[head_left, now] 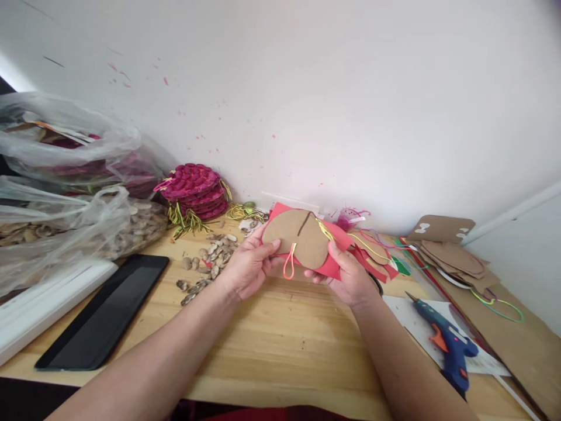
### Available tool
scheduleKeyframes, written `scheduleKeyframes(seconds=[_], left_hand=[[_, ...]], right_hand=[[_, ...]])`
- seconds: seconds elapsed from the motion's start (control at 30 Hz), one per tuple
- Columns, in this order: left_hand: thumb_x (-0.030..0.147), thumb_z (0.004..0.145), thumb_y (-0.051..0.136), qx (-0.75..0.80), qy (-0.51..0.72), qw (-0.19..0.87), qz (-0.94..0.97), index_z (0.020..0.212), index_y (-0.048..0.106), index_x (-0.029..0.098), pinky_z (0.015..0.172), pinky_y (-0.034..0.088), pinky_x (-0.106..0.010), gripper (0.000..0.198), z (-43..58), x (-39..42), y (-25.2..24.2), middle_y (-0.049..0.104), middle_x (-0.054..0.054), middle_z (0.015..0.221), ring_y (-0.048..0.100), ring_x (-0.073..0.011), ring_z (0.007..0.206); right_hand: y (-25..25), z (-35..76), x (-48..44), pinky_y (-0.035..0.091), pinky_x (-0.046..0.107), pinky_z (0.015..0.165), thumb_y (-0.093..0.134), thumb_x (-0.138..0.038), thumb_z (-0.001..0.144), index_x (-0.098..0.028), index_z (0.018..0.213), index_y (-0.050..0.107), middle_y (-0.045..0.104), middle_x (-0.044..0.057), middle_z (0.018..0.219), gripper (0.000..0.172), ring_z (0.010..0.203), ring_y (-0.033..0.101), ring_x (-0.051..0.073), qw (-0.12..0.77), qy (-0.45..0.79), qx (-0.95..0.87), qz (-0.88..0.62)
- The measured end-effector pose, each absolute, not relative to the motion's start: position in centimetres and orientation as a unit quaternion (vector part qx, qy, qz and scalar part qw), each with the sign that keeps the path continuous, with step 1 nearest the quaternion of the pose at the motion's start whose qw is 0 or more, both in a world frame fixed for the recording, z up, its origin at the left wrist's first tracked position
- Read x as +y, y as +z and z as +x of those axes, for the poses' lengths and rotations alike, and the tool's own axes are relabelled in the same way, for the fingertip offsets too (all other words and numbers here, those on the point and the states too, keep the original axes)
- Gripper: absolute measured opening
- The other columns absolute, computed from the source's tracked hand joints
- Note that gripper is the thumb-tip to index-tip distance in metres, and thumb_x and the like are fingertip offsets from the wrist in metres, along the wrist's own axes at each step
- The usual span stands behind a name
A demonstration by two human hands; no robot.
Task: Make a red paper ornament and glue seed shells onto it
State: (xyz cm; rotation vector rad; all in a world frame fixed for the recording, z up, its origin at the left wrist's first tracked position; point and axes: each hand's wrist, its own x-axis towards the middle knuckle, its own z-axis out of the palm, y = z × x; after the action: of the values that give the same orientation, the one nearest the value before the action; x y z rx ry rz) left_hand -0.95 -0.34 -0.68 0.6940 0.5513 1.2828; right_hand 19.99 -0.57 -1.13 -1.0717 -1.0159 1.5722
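Observation:
A brown cardboard heart (289, 231) with a red paper sheet (328, 270) behind it is held up over the wooden table. My left hand (254, 263) grips its left side, thumb on the cardboard face. On the right side my right hand (346, 272) pinches the edge of cardboard and paper together. An orange cord loop (289, 263) hangs from the side of the heart nearest me, and yellow strings (324, 229) lie near its upper right edge. A dark line runs down from the notch.
Shell pieces (214, 257) lie scattered left of my hands, near stacked magenta discs (193, 187). Plastic bags (70, 216), a black tablet (109, 313) and a white box (52, 304) stand left. A blue glue gun (447, 339) and cardboard cutouts (451, 260) lie right.

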Motion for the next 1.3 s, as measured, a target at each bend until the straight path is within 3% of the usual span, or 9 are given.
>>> scheduleKeyframes(seconds=[0.17,0.47,0.83,1.03,1.3], left_hand=[[0.004,0.083,0.071,0.247,0.582,0.711,0.308,0.147,0.054,0.029,0.073,0.067,-0.027,0.071,-0.97,-0.5,-0.35,0.075,-0.008,0.12,0.078,-0.0191,0.089],[0.006,0.083,0.071,0.252,0.581,0.71,0.308,0.143,0.058,0.025,0.073,0.066,-0.026,0.064,-1.03,-0.33,-0.69,0.075,-0.01,0.121,0.077,-0.0198,0.091],[0.0,0.085,0.065,0.261,0.584,0.699,0.321,0.148,0.054,0.028,0.071,0.067,-0.026,0.069,-1.02,-0.25,-0.78,0.075,-0.009,0.12,0.077,-0.0179,0.085],[-0.002,0.085,0.063,0.29,0.583,0.685,0.327,0.151,0.049,0.032,0.062,0.065,-0.022,0.076,-1.23,0.07,-0.97,0.072,-0.009,0.129,0.077,-0.0153,0.079],[-0.002,0.088,0.059,0.296,0.573,0.688,0.332,0.152,0.046,0.03,0.068,0.067,-0.025,0.073,-1.27,0.19,-1.09,0.072,-0.009,0.126,0.077,-0.0151,0.085]], right_hand=[[-1.52,20.2,-0.31,0.056,0.028,0.051,0.074,-0.068,0.082,-0.019,0.099,0.076,0.081,0.01,0.087,0.051,0.065,0.076,0.023,0.467,0.649,-0.423,-0.427],[-1.36,19.84,-0.5,0.054,0.026,0.05,0.082,-0.068,0.072,-0.019,0.094,0.074,0.08,0.008,0.084,0.054,0.057,0.072,0.019,0.478,0.64,-0.416,-0.434],[-1.31,19.64,-0.58,0.055,0.027,0.049,0.075,-0.068,0.078,-0.02,0.096,0.074,0.079,0.008,0.084,0.051,0.059,0.072,0.019,0.473,0.637,-0.428,-0.433],[-1.31,19.67,-0.52,0.057,0.026,0.05,0.076,-0.061,0.08,-0.019,0.094,0.073,0.078,0.005,0.078,0.044,0.059,0.073,0.019,0.468,0.642,-0.443,-0.415],[-1.63,19.64,-0.54,0.058,0.025,0.05,0.077,-0.052,0.084,-0.02,0.1,0.074,0.079,0.005,0.085,0.036,0.063,0.076,0.02,0.467,0.663,-0.429,-0.397]])
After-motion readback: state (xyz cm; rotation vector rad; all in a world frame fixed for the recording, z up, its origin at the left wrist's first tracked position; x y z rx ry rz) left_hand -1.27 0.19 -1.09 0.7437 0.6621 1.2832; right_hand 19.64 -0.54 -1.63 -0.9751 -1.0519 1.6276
